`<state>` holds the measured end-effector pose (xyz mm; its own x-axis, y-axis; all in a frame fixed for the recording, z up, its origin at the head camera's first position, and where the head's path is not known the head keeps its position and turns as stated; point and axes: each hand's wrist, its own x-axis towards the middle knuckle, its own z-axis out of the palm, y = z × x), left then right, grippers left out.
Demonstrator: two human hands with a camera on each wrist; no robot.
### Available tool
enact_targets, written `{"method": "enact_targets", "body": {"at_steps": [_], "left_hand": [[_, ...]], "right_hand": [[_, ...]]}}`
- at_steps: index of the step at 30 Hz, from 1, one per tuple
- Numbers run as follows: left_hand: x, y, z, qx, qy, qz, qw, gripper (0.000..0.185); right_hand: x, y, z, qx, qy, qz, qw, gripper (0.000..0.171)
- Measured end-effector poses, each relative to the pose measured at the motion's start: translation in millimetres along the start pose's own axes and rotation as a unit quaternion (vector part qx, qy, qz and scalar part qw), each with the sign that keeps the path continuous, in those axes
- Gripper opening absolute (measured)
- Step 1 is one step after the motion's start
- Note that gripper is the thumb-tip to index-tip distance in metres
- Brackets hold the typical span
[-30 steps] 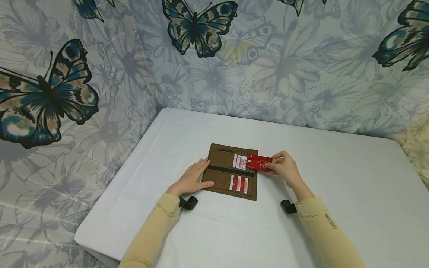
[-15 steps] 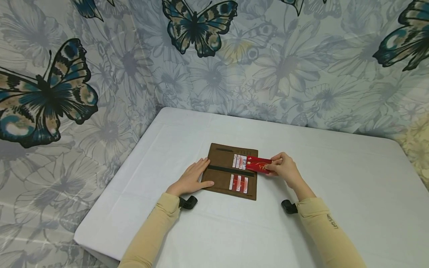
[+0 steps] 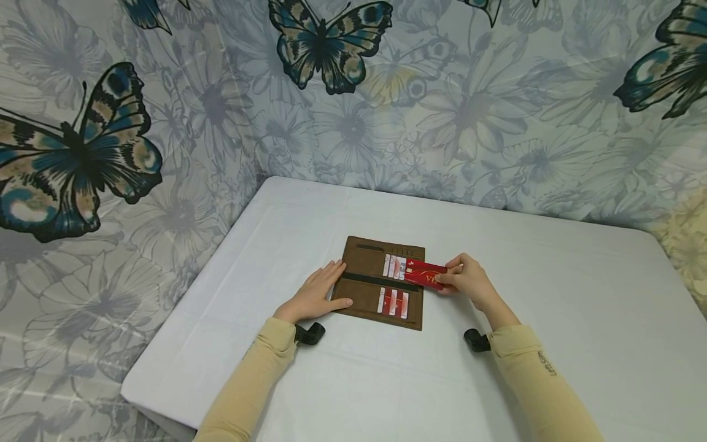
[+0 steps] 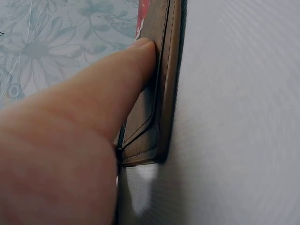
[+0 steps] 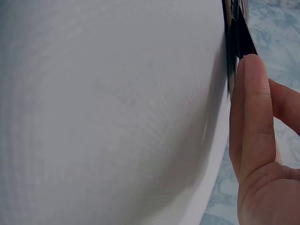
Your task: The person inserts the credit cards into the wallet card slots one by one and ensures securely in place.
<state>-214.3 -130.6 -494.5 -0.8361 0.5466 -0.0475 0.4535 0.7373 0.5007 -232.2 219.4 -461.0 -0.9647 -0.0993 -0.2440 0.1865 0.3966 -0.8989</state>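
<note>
A brown wallet (image 3: 370, 291) lies open and flat on the white table (image 3: 552, 294), with several cards tucked in its two rows of slots. My left hand (image 3: 317, 294) rests flat on the wallet's left edge, fingers straight; in the left wrist view the thumb (image 4: 117, 89) presses on the wallet (image 4: 164, 93). My right hand (image 3: 466, 279) pinches a red card (image 3: 424, 273) at the wallet's right edge, level with the upper row of slots. In the right wrist view only the card's dark edge (image 5: 236, 33) shows above my thumb (image 5: 251, 108).
The table stands in a corner; butterfly-patterned cloth (image 3: 166, 123) hangs behind it and to the left. Black wrist camera mounts (image 3: 309, 334) sit under both sleeves. The table's front left corner (image 3: 132, 387) lies close to my left elbow.
My right hand has slid the red card a little to the left, toward the upper slots. The left hand and the wallet have not moved.
</note>
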Motion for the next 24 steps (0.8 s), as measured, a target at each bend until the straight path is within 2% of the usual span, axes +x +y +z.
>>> {"method": "enact_targets", "body": {"at_steps": [16,24], "left_hand": [[-0.4,3.2,-1.6,-0.007,-0.003,-0.002,1.0,0.084],[1.3,-1.4,2.1,0.0,-0.001,-0.005,1.0,0.085]], "right_hand": [[13.7,-6.9,5.1,-0.047,-0.013,0.028,0.998,0.037],[18.5,-9.4,10.4,-0.078,-0.013,0.013,0.997,0.038]]}}
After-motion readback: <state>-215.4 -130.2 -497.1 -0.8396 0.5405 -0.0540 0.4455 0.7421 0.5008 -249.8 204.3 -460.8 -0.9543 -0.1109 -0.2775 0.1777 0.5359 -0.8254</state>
